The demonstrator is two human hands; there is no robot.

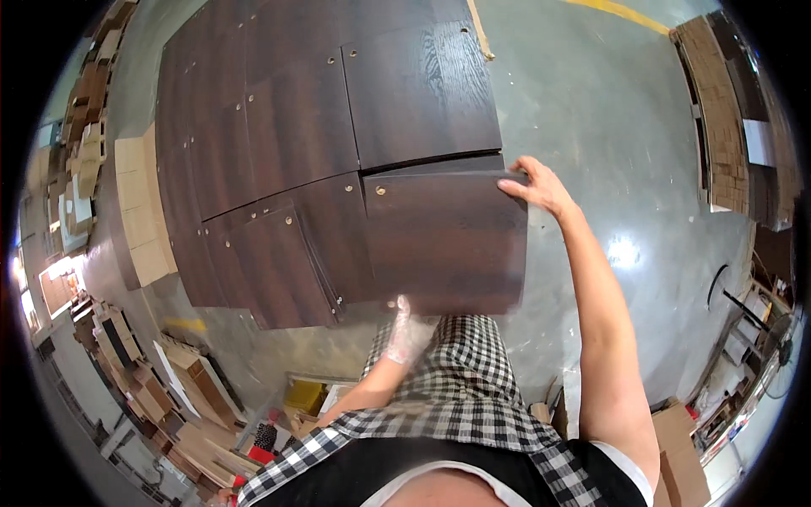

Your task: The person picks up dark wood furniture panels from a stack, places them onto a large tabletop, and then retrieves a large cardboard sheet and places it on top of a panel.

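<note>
Dark-brown panel (448,241), head view: it lies tilted at the near right of the panel stacks (300,127). The right hand (542,188) grips its far right corner; the blurred left hand (409,333) meets its near edge, grip indeterminable.

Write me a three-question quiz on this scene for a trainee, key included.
1. True or false: the right hand is at the far right corner of the front panel.
2. Which pattern has the apron? A) stripes B) checks C) dots
3. Fill in, near or far: the left hand is at that panel's ____ edge.

Key: 1. True. 2. B. 3. Near.
</note>
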